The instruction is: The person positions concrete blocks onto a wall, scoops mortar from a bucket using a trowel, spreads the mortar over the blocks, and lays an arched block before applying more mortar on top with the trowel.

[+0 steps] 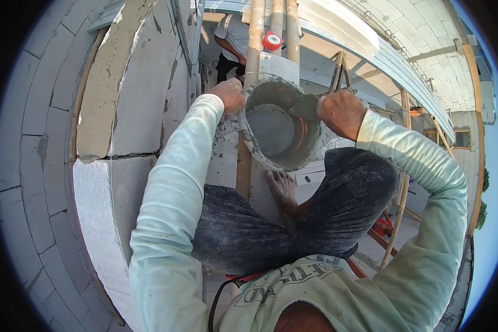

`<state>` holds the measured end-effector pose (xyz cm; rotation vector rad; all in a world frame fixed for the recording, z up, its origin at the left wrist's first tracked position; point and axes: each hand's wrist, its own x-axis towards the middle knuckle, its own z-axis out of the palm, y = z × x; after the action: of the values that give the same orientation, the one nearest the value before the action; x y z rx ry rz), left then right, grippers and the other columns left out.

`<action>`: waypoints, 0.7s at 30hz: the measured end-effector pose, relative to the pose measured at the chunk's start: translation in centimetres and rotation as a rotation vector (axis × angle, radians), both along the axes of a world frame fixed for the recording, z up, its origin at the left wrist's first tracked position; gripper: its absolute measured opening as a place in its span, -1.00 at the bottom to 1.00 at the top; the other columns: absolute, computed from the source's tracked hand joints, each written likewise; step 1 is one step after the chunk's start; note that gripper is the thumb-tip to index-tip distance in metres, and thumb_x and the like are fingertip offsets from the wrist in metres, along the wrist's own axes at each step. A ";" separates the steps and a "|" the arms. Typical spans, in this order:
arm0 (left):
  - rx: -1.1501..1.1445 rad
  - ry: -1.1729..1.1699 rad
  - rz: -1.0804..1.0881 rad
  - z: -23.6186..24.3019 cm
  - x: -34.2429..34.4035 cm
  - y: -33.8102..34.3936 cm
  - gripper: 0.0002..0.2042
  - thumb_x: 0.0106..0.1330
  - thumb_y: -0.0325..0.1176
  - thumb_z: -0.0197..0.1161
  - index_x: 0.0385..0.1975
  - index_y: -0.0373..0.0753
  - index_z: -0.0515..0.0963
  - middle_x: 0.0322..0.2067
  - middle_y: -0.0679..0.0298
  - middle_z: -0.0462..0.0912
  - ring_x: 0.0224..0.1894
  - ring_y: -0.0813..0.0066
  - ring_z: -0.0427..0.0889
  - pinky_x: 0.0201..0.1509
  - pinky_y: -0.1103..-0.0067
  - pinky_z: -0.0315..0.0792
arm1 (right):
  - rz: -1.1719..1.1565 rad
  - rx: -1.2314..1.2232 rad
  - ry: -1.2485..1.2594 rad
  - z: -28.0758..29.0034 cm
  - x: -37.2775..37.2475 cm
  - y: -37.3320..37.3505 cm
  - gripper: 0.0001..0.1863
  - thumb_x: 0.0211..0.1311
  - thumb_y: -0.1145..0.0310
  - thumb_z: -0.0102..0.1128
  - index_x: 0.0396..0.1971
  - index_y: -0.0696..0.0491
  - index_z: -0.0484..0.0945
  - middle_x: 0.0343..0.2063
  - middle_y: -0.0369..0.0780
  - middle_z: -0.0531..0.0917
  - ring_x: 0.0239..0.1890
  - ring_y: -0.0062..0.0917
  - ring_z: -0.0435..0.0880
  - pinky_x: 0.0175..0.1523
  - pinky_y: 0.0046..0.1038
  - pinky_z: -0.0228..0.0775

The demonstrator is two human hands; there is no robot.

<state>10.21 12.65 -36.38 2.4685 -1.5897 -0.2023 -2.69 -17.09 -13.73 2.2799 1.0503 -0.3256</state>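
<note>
A mortar-crusted bucket point(249, 135) stands in front of me, its inner walls caked grey around a smooth grey round bottom. At its left rim my left hand point(231, 95) is closed, with the fingers curled over the edge. My right hand point(343, 113) is wrapped around the handle of a trowel; most of that handle is hidden by the fingers. The trowel's grey blade point(304, 107) reaches over the right side of the bucket's mouth, close to the inner wall. My bare foot point(282, 188) rests just below the bucket.
Left of me runs a pale block wall point(130, 193) with grey mortar point(102, 110) along its top. Beyond the bucket are wooden poles point(292, 33) and a red-and-white round object point(271, 41). A person point(232, 36) is lower down; someone in red point(383, 226) shows at right.
</note>
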 end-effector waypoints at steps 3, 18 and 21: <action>0.091 0.845 0.598 11.1 -2.6 -9.6 -0.60 0.23 -0.46 0.06 0.06 -0.47 0.32 0.00 0.04 0.41 -0.30 0.26 0.70 -0.39 0.47 0.64 | -0.343 -0.273 0.198 -2.3 0.7 -0.7 -0.82 0.08 0.35 0.13 -0.33 -0.11 0.68 -0.34 -0.31 0.69 -0.21 -0.42 0.68 -0.29 -0.34 0.52; -0.062 0.470 0.250 9.1 -3.1 -5.7 -0.75 0.23 -0.40 0.09 -0.17 -0.42 0.49 -0.18 0.12 0.51 -0.33 0.36 0.71 -0.44 0.54 0.62 | 0.118 0.192 0.054 -9.4 3.7 -3.1 -0.74 0.08 0.35 0.07 -0.25 0.18 0.45 -0.48 -0.20 0.54 -0.38 -0.36 0.64 -0.37 -0.37 0.46; 0.068 0.712 0.359 9.3 -2.7 -6.6 -0.74 0.22 -0.41 0.10 -0.16 -0.42 0.48 -0.15 0.11 0.53 -0.34 0.38 0.71 -0.43 0.55 0.62 | -0.002 0.239 0.211 -9.5 2.7 -4.8 -0.70 0.01 0.36 0.15 -0.22 0.15 0.47 -0.48 -0.17 0.54 -0.40 -0.28 0.65 -0.37 -0.29 0.49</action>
<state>7.47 6.04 -27.10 2.2788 -0.8460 -0.9553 0.04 -21.85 -23.20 2.4996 1.2507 -0.4716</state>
